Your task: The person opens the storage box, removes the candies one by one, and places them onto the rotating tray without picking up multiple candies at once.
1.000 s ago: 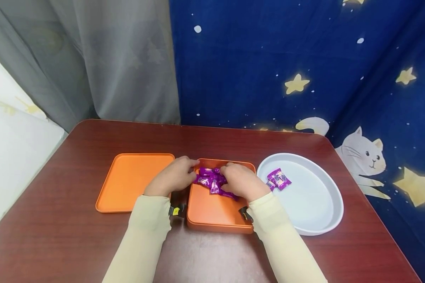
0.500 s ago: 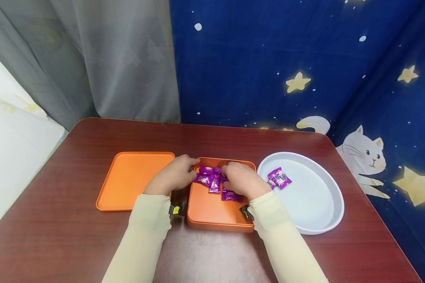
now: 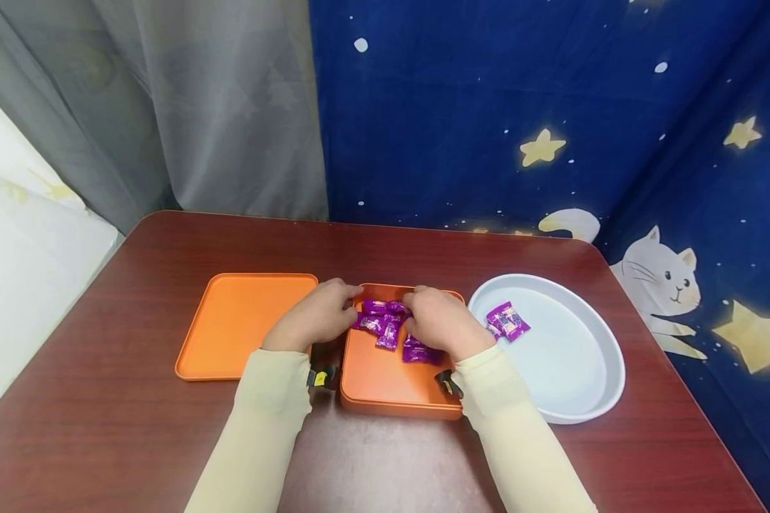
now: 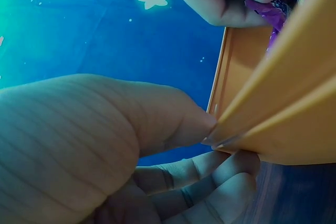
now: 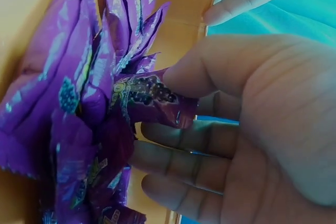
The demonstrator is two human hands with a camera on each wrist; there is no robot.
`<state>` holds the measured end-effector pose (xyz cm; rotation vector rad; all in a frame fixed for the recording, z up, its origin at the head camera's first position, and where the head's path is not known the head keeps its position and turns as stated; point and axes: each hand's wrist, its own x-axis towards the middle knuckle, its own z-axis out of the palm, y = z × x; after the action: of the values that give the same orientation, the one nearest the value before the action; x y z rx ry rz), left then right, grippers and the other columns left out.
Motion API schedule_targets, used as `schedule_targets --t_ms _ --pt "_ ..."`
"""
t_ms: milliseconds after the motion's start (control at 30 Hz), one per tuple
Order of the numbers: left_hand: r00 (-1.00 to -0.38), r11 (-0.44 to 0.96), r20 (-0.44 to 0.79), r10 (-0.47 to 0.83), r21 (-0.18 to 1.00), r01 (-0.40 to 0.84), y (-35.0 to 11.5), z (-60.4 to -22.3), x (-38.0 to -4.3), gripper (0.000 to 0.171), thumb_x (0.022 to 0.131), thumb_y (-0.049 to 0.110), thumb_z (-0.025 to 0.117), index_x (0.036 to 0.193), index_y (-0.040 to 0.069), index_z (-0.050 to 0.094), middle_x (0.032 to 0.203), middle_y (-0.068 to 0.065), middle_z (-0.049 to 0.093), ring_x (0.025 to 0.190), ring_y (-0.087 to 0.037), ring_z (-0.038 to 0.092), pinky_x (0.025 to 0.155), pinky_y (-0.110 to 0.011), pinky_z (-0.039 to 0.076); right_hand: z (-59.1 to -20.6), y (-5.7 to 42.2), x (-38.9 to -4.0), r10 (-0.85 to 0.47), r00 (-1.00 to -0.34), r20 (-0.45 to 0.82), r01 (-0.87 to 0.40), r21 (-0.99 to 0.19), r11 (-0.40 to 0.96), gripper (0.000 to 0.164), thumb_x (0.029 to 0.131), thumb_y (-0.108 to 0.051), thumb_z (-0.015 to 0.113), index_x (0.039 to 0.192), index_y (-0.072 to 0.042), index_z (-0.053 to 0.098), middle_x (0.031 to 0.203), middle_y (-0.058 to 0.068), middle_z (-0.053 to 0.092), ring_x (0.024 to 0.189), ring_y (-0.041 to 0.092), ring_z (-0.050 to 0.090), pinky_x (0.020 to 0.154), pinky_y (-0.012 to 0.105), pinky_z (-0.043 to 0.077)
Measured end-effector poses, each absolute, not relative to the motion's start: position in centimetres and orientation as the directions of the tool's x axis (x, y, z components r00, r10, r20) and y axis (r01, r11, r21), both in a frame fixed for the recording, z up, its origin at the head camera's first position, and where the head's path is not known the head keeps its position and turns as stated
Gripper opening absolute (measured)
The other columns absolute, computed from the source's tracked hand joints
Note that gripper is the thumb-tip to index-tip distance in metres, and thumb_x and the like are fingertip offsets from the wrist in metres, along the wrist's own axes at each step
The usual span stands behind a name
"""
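Observation:
An orange rectangular box (image 3: 385, 377) holds several purple candy packets (image 3: 388, 332), heaped toward its far side. My left hand (image 3: 316, 313) pinches the box's far left corner, thumb on the wall and fingers (image 4: 205, 182) on the outside in the left wrist view. My right hand (image 3: 445, 324) reaches into the box from the right. In the right wrist view, its thumb and index finger pinch a candy packet (image 5: 149, 95) with a grape picture, while the other fingers lie extended beside the heap. One more packet (image 3: 421, 351) lies under this hand.
Left of the box lies a flat orange lid (image 3: 247, 320) on the dark red table (image 3: 135, 406). On the right, a pale round tray (image 3: 565, 370) holds purple packets (image 3: 508, 322) near its left rim. Curtains (image 3: 436, 128) hang behind the table.
A packet beneath my right hand now lies more fully in sight toward the front of the box. The right hand has shifted slightly; the left keeps its place at the corner.

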<state>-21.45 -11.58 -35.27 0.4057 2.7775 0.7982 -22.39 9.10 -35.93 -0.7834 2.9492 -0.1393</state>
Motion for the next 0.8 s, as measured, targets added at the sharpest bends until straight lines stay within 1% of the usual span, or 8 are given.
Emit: schedule_targets --t_ms 167,300,400,533,667,800 --pt "-0.936 0.811 -0.141 0.321 0.552 0.195 -11.58 -35.28 -21.48 0.047 0.088 0.016 0.059 0.134 0.006 0.052 0.103 -0.011 0.055 0.079 -0.021 0.051 0.071 -0.031 0.052 -35.75 8.97 -22.4 -0.535 -0.842 -0.065 -0.516 -0.193 0.835 0.008 0.081 -0.019 0.064 0.088 -0.016 0.063 0.079 -0.003 0.056 0.07 0.013 0.051 0.072 0.029 0.05" --pt "-0.936 0.809 -0.142 0.322 0.555 0.194 -11.63 -35.26 -21.46 0.047 0.088 0.015 0.059 0.134 0.006 0.052 0.103 -0.011 0.055 0.079 -0.021 0.052 0.07 -0.031 0.052 -35.79 8.88 -22.48 -0.555 -0.829 -0.069 -0.526 -0.239 0.816 0.008 0.082 -0.016 0.064 0.089 -0.016 0.063 0.076 -0.005 0.058 0.068 0.012 0.052 0.07 0.025 0.05" --pt "-0.937 0.811 -0.14 0.322 0.551 0.196 -11.58 -35.27 -21.45 0.046 0.088 0.015 0.059 0.133 0.006 0.052 0.104 -0.011 0.055 0.079 -0.021 0.052 0.071 -0.031 0.053 -35.93 8.96 -22.54 -0.565 -0.822 -0.069 -0.537 -0.236 0.81 0.01 0.082 -0.014 0.065 0.092 -0.016 0.063 0.078 -0.005 0.058 0.069 0.011 0.052 0.072 0.025 0.051" --pt "-0.935 0.812 -0.135 0.327 0.547 0.205 -11.56 -35.3 -21.45 0.046 0.088 0.015 0.059 0.133 0.005 0.052 0.105 -0.011 0.056 0.08 -0.022 0.052 0.075 -0.034 0.053 -36.13 9.07 -22.61 -0.58 -0.811 -0.072 -0.554 -0.221 0.803 0.014 0.081 -0.011 0.067 0.095 -0.015 0.063 0.08 -0.004 0.058 0.072 0.012 0.052 0.076 0.027 0.052" --pt "-0.935 0.813 -0.135 0.328 0.545 0.206 -11.54 -35.27 -21.48 0.047 0.088 0.015 0.058 0.134 0.005 0.052 0.105 -0.011 0.056 0.081 -0.022 0.051 0.079 -0.035 0.053 -36.29 9.2 -22.64 -0.59 -0.804 -0.074 -0.564 -0.218 0.796 0.014 0.081 -0.01 0.067 0.093 -0.013 0.063 0.08 -0.003 0.057 0.073 0.013 0.051 0.076 0.028 0.052" --pt "-0.934 0.812 -0.138 0.329 0.546 0.206 -11.52 -35.26 -21.5 0.047 0.088 0.015 0.058 0.134 0.005 0.051 0.103 -0.011 0.055 0.081 -0.022 0.051 0.078 -0.035 0.053 -36.44 9.29 -22.71 -0.594 -0.802 -0.068 -0.567 -0.228 0.792 0.013 0.08 -0.008 0.067 0.092 -0.011 0.064 0.082 -0.001 0.059 0.075 0.014 0.051 0.078 0.029 0.052"
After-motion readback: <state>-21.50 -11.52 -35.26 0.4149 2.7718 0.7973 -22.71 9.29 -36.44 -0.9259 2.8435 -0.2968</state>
